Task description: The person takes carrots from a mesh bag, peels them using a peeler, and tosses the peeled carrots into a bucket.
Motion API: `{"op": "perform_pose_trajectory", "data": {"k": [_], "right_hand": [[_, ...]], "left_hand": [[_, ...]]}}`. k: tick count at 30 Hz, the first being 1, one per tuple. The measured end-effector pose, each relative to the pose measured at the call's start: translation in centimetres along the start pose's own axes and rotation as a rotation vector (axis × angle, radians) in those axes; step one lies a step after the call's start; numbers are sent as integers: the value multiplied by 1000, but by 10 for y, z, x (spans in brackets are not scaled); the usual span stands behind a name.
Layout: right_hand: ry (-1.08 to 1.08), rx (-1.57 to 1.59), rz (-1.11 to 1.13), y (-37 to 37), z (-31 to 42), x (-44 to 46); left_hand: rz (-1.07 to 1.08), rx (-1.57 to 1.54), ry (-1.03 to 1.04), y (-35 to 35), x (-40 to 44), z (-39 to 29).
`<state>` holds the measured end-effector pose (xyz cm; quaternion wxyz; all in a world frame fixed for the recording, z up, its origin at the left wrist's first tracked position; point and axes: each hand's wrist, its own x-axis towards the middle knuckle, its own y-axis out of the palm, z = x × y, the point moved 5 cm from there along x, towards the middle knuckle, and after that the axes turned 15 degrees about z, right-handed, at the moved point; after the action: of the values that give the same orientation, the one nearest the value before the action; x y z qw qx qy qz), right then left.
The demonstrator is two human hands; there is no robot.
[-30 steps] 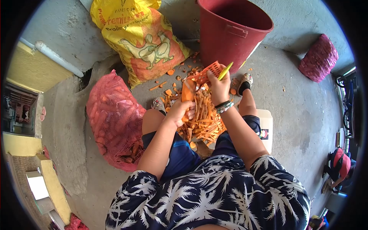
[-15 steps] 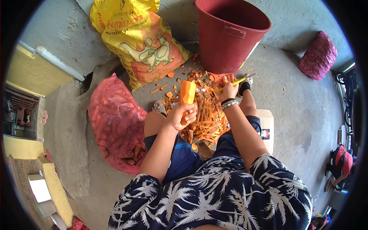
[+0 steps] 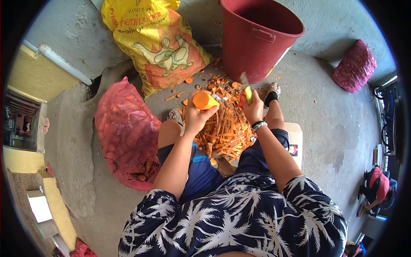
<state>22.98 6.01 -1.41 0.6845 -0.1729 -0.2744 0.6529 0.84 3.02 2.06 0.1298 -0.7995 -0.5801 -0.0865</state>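
My left hand (image 3: 197, 115) is wrapped round a peeled carrot (image 3: 203, 101), whose flat cut end faces up. To its right, my right hand (image 3: 253, 108) grips a yellow-green handled knife (image 3: 248, 92) with its blurred blade pointing up. Something orange-red shows beside those fingers, mostly hidden. Between and below both hands lies a heap of carrot peelings (image 3: 227, 132) on the floor, between my legs. Cut carrot ends lie scattered above it.
A red bin (image 3: 252, 51) stands ahead, beside a yellow feed sack (image 3: 165, 51). A red mesh sack of carrots (image 3: 126, 137) lies at left. Another mesh sack (image 3: 355, 66) sits far right. A person (image 3: 377, 186) crouches at the right edge.
The carrot has tilted so its cut end shows. My right hand has left the orange perforated piece's earlier spot by the bin and turned the knife upward.
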Motion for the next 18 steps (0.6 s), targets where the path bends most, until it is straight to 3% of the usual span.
{"op": "perform_pose_trajectory", "data": {"k": [5,7,8,10,11,13,15,18], "right_hand": [[-77,144,2,10,13,9],[20,675,40,25,7,10],[232,876,165,35,-2,4],[353,1047,193,40,-8,-7],[476,1219,226,48,-11,-11],[509,1270,210,53,-22,-14],[444,1250,253,50,-24,-13],[307,1224,264,35,14,-12]], "left_hand": [[-100,273,-111,-11,-4,19],[-105,297,-64,-11,-5,12],[-103,296,-63,-11,-4,10],[-100,-356,-121,-9,-3,16],[-99,-355,-118,-10,-2,13],[-154,-834,-46,-10,-2,9],[-149,-854,-35,-12,-3,9],[-146,-1074,-200,-8,-4,23]]}}
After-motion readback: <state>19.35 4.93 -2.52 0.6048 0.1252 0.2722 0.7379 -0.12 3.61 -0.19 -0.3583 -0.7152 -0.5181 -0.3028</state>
